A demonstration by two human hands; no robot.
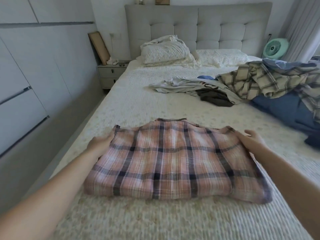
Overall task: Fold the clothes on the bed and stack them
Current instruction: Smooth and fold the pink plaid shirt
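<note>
On the near half of the wide bed with the cream ribbed cover (131, 108): folded pink-and-navy plaid flannel shirt (173, 163), lying flat as a rough rectangle, near edge doubled, far edge loose and wavy.

At the shirt's far-left corner: left hand (100, 142), fingers tucked under the cloth edge and thumb over it, gripping that corner. Forearm alongside the left edge.

At the far-right corner: right hand (249, 140), fingers spread and mostly straight, palm resting on the cloth; no pinch visible, though slightly blurred.

Further right and well apart, toward the head of the bed: unfolded heap comprising a crumpled white printed T-shirt (183, 84), a dark brown garment (214, 99), a beige-and-grey check shirt (259, 80) and blue denim-like fabric (284, 108). No finished stack visible.

Judged stage: first garment near complete; bulk of task outstanding.

Risks noted:
- Uneven hold, one corner gripped and one only pressed; if lifted or folded over now, right side likely to slide and skew the fold.
- Lower-right corner already splayed beyond the fold; likely to open further when moved.
- Soft mattress surface; poor support for crisp creases, likely leaning stack.
- Loose heap close to the right; possible snagging when reached for.
</note>
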